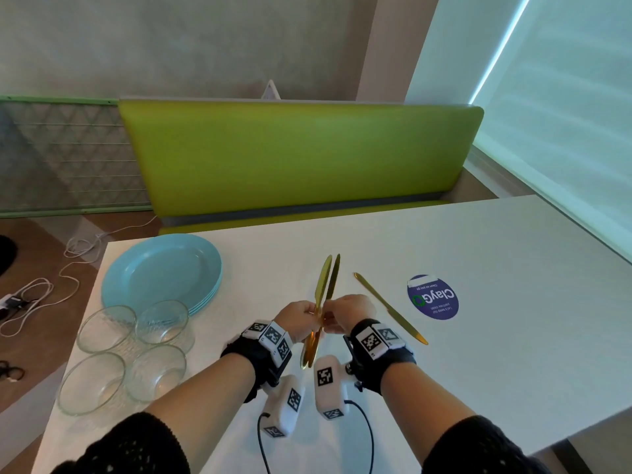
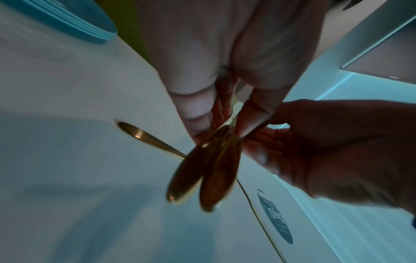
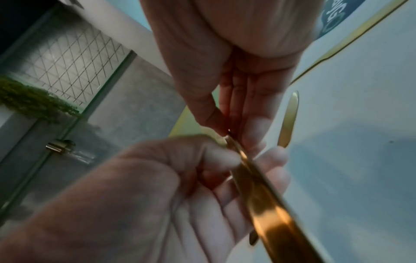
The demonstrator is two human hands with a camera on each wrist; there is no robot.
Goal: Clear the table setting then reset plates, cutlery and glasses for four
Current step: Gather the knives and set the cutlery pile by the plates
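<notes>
Your left hand point(image 1: 297, 316) and right hand point(image 1: 345, 313) both pinch the gold cutlery bunch point(image 1: 323, 295) above the table point(image 1: 478, 268) | hard to count pieces; fingers hide the middles | only head view shows plates point(image 1: 160, 271), glass bowls point(image 1: 130, 354).

On the desk point(image 1: 513, 268), the stack of plates point(image 1: 160, 273) sat at the far left, with four glass bowls point(image 1: 126, 354) clustered just in front of it. Right of the plates, both hands met above the desk's middle, the left hand point(image 1: 297, 318) and right hand point(image 1: 347, 311) together holding a bundle of knives point(image 1: 325, 289). One knife point(image 1: 390, 307) lay just right of them, a round sticker point(image 1: 432, 297) beyond it. A bench seat point(image 1: 301, 155) stood behind the desk.
</notes>
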